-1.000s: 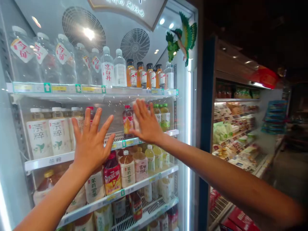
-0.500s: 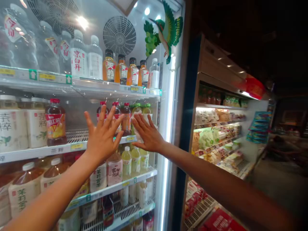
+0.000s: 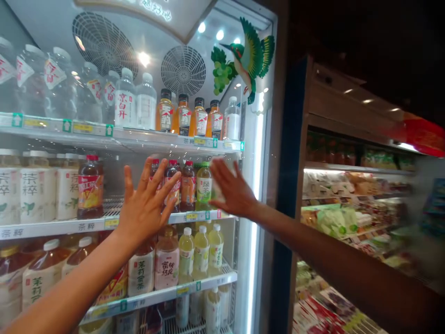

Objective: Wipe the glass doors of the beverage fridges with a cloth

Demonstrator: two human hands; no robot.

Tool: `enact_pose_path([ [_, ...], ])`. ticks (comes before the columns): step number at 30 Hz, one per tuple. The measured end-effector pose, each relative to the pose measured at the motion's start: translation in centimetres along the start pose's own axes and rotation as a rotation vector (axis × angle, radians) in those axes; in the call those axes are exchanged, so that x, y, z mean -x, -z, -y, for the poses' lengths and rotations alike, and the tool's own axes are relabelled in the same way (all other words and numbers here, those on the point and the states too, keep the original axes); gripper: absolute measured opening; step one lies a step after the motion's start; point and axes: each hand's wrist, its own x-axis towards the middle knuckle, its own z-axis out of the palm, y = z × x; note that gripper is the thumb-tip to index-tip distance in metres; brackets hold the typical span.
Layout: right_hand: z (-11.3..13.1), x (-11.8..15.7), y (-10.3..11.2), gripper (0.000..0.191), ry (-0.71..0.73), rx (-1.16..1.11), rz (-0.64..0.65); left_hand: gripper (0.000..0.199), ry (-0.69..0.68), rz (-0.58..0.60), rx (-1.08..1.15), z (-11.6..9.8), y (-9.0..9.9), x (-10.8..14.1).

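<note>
Both arms reach forward toward a lit drinks cooler. My left hand (image 3: 148, 199) has its fingers spread and holds nothing; it appears in front of the middle shelf (image 3: 55, 227), overlapping red-capped bottles. My right hand (image 3: 232, 190), slightly blurred, is also spread and empty, beside a green tea bottle (image 3: 204, 188). Whether either hand touches the glass, I cannot tell. Left of my left hand stands a dark bottle with a red cap (image 3: 91, 185). Small yellow-green bottles (image 3: 201, 250) sit on the shelf below.
Water bottles (image 3: 125, 99) and orange bottles (image 3: 199, 118) line the top shelf. A bird sticker (image 3: 248, 55) is at the upper right of the cooler. Further right, an open chilled case (image 3: 354, 167) holds packaged food.
The view has shifted, so more of the cooler's top shows. My right hand has moved right, away from my left hand, uncovering the green tea bottle. My left hand remains spread.
</note>
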Motion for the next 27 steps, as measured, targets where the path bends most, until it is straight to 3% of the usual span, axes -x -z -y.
enact_pose_path([
  [2, -2.1, -2.3, 0.2, 0.094, -0.270, 0.028, -0.131, 0.074, -0.003, -0.015, -0.025, 0.9, 1.1, -0.6],
  [4, -1.9, -4.7, 0.2, 0.092, -0.374, 0.022, -0.203, 0.071, -0.005, -0.020, -0.055, 2.2, 2.2, -1.1],
  [8, 3.7, -8.1, 0.3, 0.105, -0.013, -0.053, -0.118, 0.065, -0.009, 0.003, -0.118, 5.5, 4.3, -1.7],
  [10, 4.9, -9.6, 0.6, 0.104, 0.061, -0.055, -0.093, 0.064, -0.001, 0.008, -0.141, 7.5, 5.3, -1.5],
  [14, 4.1, -13.2, 0.7, 0.094, -0.258, -0.044, -0.208, 0.066, 0.033, 0.006, -0.165, 12.1, 7.3, -0.2],
  [16, 5.9, -14.9, 0.6, 0.097, -0.289, -0.064, -0.233, 0.066, 0.061, 0.015, -0.173, 14.2, 8.2, 0.7],
  [21, 14.3, -18.9, 0.8, 0.105, 0.146, -0.101, -0.097, 0.061, 0.112, 0.014, -0.194, 18.5, 10.3, 3.0],
  [23, 15.0, -21.5, 1.1, 0.101, 0.090, -0.082, -0.107, 0.061, 0.116, 0.004, -0.194, 20.2, 11.0, 3.9],
  [26, 15.1, -25.6, 1.6, 0.098, -0.181, -0.073, -0.189, 0.062, 0.133, -0.021, -0.190, 23.0, 12.1, 5.4],
  [27, 15.8, -26.7, 1.8, 0.099, -0.204, -0.074, -0.198, 0.062, 0.142, -0.026, -0.187, 23.9, 12.5, 5.8],
])
